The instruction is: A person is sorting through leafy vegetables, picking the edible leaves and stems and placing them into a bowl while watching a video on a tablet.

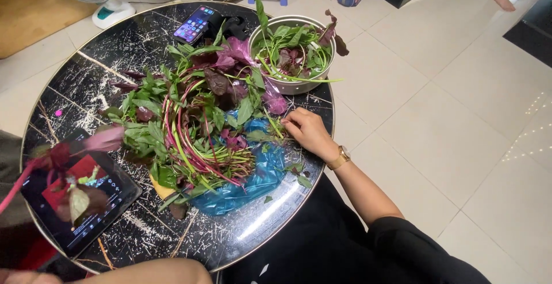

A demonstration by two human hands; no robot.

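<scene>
Right hand point(307, 131) grip closed on a thin green stem point(275, 126) at the edge of the amaranth pile point(195, 128) on the blue bag point(259, 174), tabletop point(115, 59). Left hand unseen, grip impossible to tell. Best pinched low, pulling 1 stem clear toward the metal bowl point(292, 85).

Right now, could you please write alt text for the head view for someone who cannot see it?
A person's right hand rests at the edge of a pile of red-stemmed leafy greens on a blue plastic bag, on a round black table. Beside it are a metal bowl of picked greens, a phone and a tablet.
</scene>
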